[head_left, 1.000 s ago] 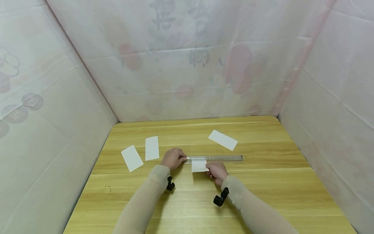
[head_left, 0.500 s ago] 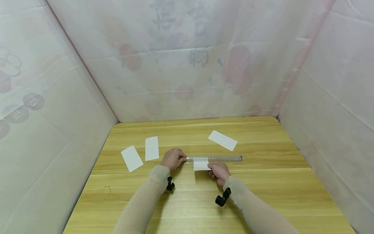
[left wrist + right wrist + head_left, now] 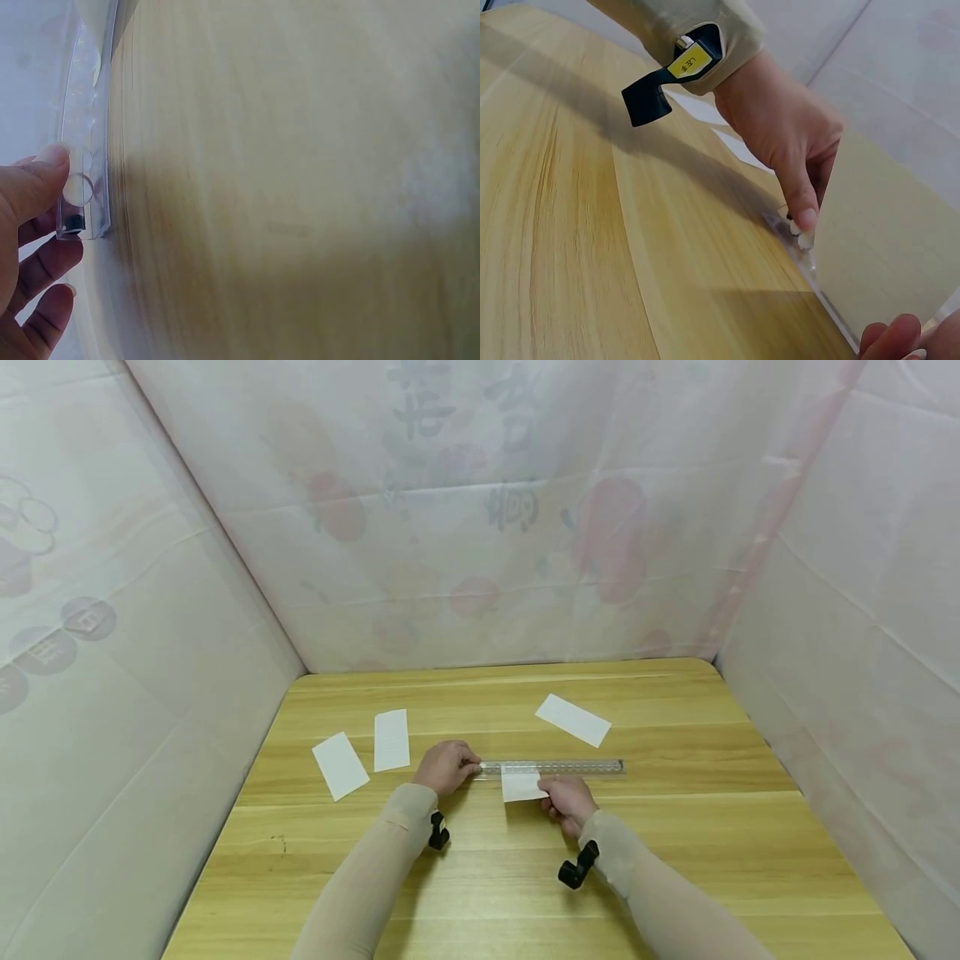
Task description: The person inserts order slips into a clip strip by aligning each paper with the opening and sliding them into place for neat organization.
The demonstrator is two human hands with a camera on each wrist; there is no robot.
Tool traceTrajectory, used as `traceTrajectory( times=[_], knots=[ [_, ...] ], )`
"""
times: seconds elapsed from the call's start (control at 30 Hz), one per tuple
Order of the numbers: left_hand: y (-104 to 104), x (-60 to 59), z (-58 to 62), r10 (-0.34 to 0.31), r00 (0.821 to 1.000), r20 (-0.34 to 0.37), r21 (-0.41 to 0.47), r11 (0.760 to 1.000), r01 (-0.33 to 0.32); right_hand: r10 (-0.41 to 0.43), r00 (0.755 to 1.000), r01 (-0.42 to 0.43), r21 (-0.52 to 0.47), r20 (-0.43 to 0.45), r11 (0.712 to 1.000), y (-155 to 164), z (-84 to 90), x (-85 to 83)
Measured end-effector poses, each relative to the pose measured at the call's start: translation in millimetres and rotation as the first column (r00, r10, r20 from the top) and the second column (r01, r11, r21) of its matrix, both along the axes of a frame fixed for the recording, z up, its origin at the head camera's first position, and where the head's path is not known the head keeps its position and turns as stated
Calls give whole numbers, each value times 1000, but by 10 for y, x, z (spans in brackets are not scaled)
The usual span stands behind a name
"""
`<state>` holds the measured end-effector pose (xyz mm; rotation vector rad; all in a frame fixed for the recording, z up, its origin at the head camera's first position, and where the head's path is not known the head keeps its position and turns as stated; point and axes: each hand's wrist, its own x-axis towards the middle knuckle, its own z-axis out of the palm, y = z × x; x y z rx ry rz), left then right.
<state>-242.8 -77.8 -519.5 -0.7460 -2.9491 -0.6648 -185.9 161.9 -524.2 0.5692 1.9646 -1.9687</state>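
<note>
The long transparent plastic ruler (image 3: 551, 767) is pinned to the wooden table (image 3: 675, 860) at its end by the left hand (image 3: 446, 767), fingertips curled onto it. The small white paper slip (image 3: 522, 785), tucked under the ruler's near edge, is pinched by the right hand (image 3: 567, 800). If pressure slackens, the ruler may pivot and the slip may skew.

Left hand (image 3: 446, 766) fingers curled (pinching); right hand (image 3: 567, 799) pinching.
</note>
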Motion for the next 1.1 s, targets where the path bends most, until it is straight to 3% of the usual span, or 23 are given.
traceTrajectory(
  times=[0.33, 1.1],
  knots=[
    [3, 2, 10, 3, 1000, 2, -12, 1000, -3, 24, 1000, -24, 28, 3, 999, 43, -14, 4],
    [6, -7, 8, 0, 1000, -2, -1, 1000, 0, -18, 999, 18, -9, 28, 1000, 124, -15, -20]
  ],
)
